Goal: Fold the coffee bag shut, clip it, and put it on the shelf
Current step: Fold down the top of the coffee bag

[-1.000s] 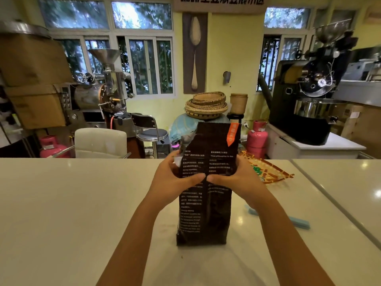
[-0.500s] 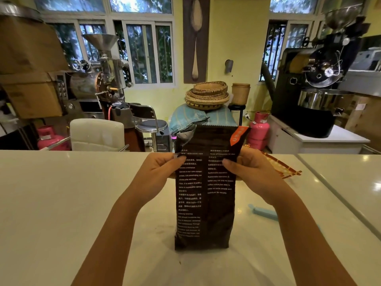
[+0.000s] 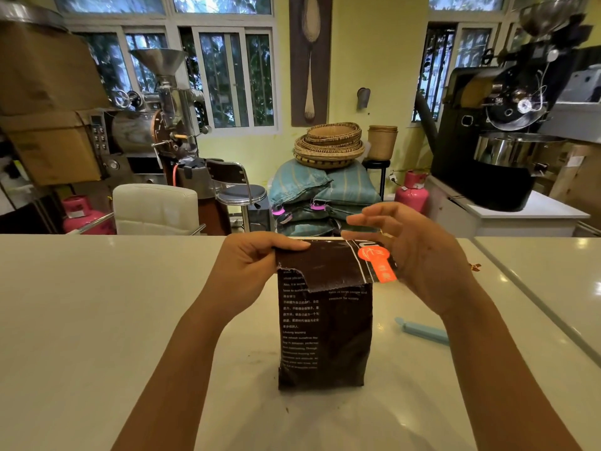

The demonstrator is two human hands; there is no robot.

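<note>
A dark brown coffee bag (image 3: 325,333) with white print and an orange label stands upright on the white counter (image 3: 97,320). Its top is folded over toward me as a flap. My left hand (image 3: 250,271) pinches the flap's left corner between thumb and fingers. My right hand (image 3: 413,252) hovers at the bag's right top corner with fingers spread, thumb near the fold; whether it touches the bag is unclear. A light blue bag clip (image 3: 422,332) lies flat on the counter to the right of the bag, partly hidden by my right forearm. No shelf is identifiable.
Beyond the counter stand a white chair (image 3: 156,208), a stool (image 3: 242,193), stacked sacks with woven baskets (image 3: 328,144), pink gas cylinders (image 3: 411,192) and coffee roasters (image 3: 507,125). A seam splits the counter at right (image 3: 533,307).
The bag's top has been folded down toward me into a flap. My right hand has let go and spread its fingers; my left hand has shifted to the flap's left corner.
</note>
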